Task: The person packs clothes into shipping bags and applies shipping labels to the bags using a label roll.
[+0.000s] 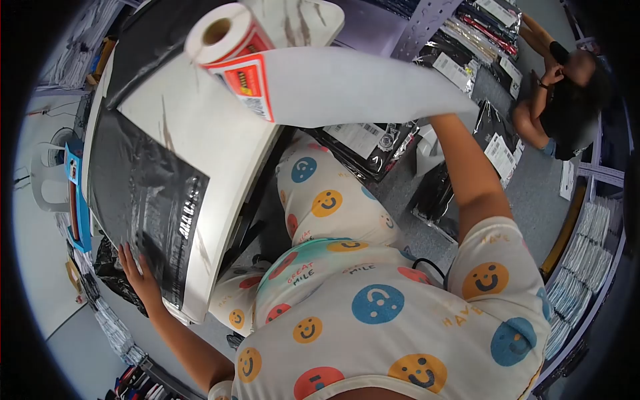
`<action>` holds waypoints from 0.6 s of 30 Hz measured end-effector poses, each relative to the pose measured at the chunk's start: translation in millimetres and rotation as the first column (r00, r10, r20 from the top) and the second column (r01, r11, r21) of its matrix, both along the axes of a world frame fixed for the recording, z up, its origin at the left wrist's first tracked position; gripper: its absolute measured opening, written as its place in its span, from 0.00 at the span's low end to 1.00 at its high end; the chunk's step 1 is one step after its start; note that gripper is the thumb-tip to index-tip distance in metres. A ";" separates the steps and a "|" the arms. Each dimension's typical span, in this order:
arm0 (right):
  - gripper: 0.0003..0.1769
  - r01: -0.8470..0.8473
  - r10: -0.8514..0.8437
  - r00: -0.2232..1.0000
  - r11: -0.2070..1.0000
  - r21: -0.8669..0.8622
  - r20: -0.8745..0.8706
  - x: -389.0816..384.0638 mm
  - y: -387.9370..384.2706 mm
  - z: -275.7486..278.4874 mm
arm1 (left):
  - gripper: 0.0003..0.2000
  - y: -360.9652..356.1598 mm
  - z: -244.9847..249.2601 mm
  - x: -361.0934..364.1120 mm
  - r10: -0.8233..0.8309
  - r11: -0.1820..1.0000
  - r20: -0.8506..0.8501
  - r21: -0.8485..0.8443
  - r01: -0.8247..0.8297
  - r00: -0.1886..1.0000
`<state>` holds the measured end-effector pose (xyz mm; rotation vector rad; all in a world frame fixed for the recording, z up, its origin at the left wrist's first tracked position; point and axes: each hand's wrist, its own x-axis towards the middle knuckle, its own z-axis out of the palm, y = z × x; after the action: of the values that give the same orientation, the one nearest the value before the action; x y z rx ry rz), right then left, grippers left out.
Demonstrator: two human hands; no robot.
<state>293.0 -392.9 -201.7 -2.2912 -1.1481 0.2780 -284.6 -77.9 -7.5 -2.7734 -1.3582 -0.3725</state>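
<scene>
A roll of red and white labels (217,32) stands on the white marbled table (170,143). From it a long pale backing strip (340,87) stretches right, with one red-bordered label (248,83) near the roll. The strip's far end covers my right hand, so its fingers are hidden. My left hand (141,275) lies with fingers spread on the lower edge of a black plastic mailer bag (150,200), which is flat on the table. Another black bag (157,47) lies at the table's upper end.
Labelled black packages (357,143) lie beyond my knees and on the floor at right. A person (567,100) crouches at the upper right. Shelves of folded packages (587,260) stand at right. A blue box (77,197) and white chair (47,177) are at left.
</scene>
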 end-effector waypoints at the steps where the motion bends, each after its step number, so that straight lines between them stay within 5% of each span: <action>1: 0.23 -0.002 0.000 0.999 0.998 -0.056 -0.041 -5.9 5.6 -6.2 | 0.19 -4.9 -0.4 -1.8 0.009 1.000 -0.004 -0.011 -0.009 1.000; 3: 0.28 0.002 -0.039 0.988 0.970 -0.242 -0.147 -35.6 22.0 -33.8 | 0.19 -14.7 1.3 -1.4 0.037 0.999 -0.009 -0.027 -0.037 0.999; 5: 0.34 -0.058 0.066 0.998 0.930 -0.363 0.011 -87.1 28.2 -71.8 | 0.18 -19.8 5.1 3.0 0.034 0.999 -0.023 -0.028 -0.035 0.999; 7: 0.36 -0.011 -0.057 0.960 0.970 -0.241 -0.273 -132.4 40.6 -76.9 | 0.18 -26.3 11.0 4.8 0.045 0.999 -0.043 -0.023 -0.046 0.998; 10: 0.36 0.068 -0.097 0.995 0.845 -0.531 -0.026 -159.4 40.3 -142.9 | 0.18 -31.8 23.7 18.4 0.072 0.996 -0.056 -0.049 -0.075 0.996; 13: 0.34 -0.108 0.087 0.994 0.697 -0.709 -0.066 -148.5 46.9 -133.4 | 0.18 -34.2 30.8 17.0 0.046 0.999 -0.048 -0.010 -0.046 0.998; 18: 0.20 -0.185 0.152 0.983 0.832 -0.523 -0.106 -124.7 37.6 -130.9 | 0.17 -37.4 19.2 13.8 0.017 1.000 -0.017 0.003 -0.017 1.000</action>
<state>168.2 -355.3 -332.5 -2.6222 -1.3759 0.8213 -270.8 -115.3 11.7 -2.7540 -1.3758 -0.3487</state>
